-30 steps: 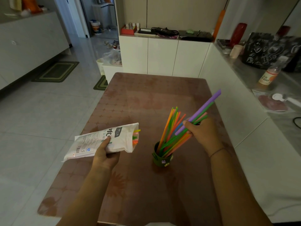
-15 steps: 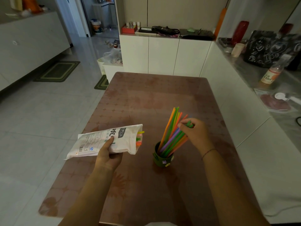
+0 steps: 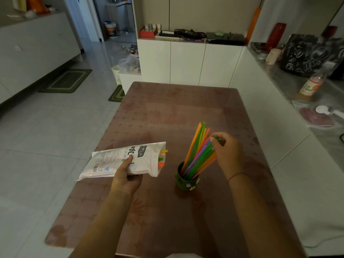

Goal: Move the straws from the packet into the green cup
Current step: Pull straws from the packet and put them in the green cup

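A small green cup (image 3: pixel 186 182) stands on the brown table (image 3: pixel 178 112), full of several coloured straws (image 3: pixel 197 151) that lean up and to the right. My right hand (image 3: pixel 226 153) rests against the upper ends of the straws, fingertips pinched on a few of them. My left hand (image 3: pixel 126 175) holds the white straw packet (image 3: pixel 126 161) lying sideways just left of the cup. Its open end faces the cup, with a few straw tips (image 3: pixel 162 158) poking out.
White cabinets (image 3: pixel 188 62) stand beyond the table's far edge. A grey counter (image 3: pixel 290 84) on the right carries a bottle (image 3: pixel 310 86), a dark bag (image 3: pixel 305 54) and small items. Tiled floor with mats lies to the left.
My right hand lowered a bunch of straws, the purple one included, down into the cup and now sits at their tops. The packet stayed in my left hand, nearly still.
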A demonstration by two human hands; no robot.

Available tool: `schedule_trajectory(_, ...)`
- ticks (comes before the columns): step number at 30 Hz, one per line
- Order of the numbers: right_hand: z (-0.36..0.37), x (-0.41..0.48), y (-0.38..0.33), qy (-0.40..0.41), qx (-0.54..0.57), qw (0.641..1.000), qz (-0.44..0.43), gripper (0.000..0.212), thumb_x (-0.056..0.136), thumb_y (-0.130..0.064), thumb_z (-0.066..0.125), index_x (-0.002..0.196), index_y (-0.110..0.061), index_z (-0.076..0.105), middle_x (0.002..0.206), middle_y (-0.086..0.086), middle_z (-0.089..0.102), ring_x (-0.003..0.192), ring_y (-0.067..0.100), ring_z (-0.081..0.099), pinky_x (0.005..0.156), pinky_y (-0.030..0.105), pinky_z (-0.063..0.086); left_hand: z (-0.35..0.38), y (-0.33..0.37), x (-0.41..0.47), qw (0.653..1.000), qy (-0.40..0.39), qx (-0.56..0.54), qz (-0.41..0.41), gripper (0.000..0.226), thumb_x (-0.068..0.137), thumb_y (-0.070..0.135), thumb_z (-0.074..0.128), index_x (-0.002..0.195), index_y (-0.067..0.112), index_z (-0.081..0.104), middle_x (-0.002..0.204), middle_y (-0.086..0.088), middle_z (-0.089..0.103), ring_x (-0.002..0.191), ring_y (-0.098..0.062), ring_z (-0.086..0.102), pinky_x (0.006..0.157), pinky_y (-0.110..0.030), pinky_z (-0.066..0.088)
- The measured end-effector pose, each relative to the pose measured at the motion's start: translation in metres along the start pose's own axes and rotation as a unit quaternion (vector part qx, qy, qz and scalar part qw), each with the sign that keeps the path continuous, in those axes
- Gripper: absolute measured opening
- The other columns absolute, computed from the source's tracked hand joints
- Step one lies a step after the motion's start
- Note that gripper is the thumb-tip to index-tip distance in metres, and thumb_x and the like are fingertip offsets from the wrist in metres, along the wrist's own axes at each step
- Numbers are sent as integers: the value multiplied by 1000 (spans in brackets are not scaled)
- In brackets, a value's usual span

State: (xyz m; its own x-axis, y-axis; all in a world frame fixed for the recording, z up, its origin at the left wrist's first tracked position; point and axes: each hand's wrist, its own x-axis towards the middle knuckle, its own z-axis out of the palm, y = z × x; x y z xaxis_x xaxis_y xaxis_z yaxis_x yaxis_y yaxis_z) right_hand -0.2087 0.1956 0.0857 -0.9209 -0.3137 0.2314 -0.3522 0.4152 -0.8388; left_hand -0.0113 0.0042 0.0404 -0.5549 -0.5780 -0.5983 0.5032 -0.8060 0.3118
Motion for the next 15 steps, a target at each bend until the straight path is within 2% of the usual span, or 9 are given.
schedule_trajectory(3, 2, 0, 2, -8, -43, 999, -21, 23, 80, -12, 67, 101, -3, 70, 93, 18, 71, 84, 28, 64, 74, 30, 48, 2, -3, -2, 1000, -8, 1, -3, 59, 81, 1, 64, 136, 16, 46, 124, -8, 65, 107, -24, 66, 61, -42, 60)
schedule_trajectory(5, 0, 0, 0, -1, -41, 999, -13, 28, 77, -13, 70, 104, -5, 69, 92, 16, 70, 81, 25, 62, 73, 28, 46, 3, -4, -3, 1000, -9, 1, -6, 57, 82, 1, 63, 135, 16, 46, 124, -9, 65, 107, -25, 66, 64, -43, 61)
schedule_trajectory(8, -4, 0, -4, 24, -16, 1000, -1, 33, 75, -10, 71, 108, -8, 66, 98, 15, 68, 81, 22, 60, 72, 23, 41, 5, -4, -3, 1000, -12, -2, -5, 57, 82, 0, 63, 135, 16, 47, 123, -9, 66, 108, -25, 66, 69, -44, 60)
schedule_trajectory(11, -10, -4, -13, 77, -59, 995, -30, 35, 75, -8, 70, 110, -8, 64, 112, 16, 58, 81, 19, 54, 74, 13, 32, 7, -4, -5, 1000, -19, 0, -2, 54, 82, 0, 63, 132, 15, 48, 121, -10, 67, 106, -25, 66, 68, -43, 60)
schedule_trajectory(13, -13, -9, -23, 118, -44, 991, -42, 32, 77, -7, 69, 109, -8, 65, 112, 16, 55, 72, 13, 45, 73, 10, 29, 9, -5, -5, 1000, -27, 8, 5, 53, 83, -1, 62, 132, 15, 48, 121, -10, 66, 106, -24, 66, 68, -42, 61)
schedule_trajectory(15, -9, -18, -34, 137, 4, 988, -74, 22, 78, -10, 66, 101, -12, 66, 102, 11, 58, 75, 17, 52, 72, 13, 34, 10, -4, -5, 999, -37, 28, 24, 54, 84, 0, 61, 134, 14, 48, 123, -11, 65, 108, -24, 65, 70, -40, 61)
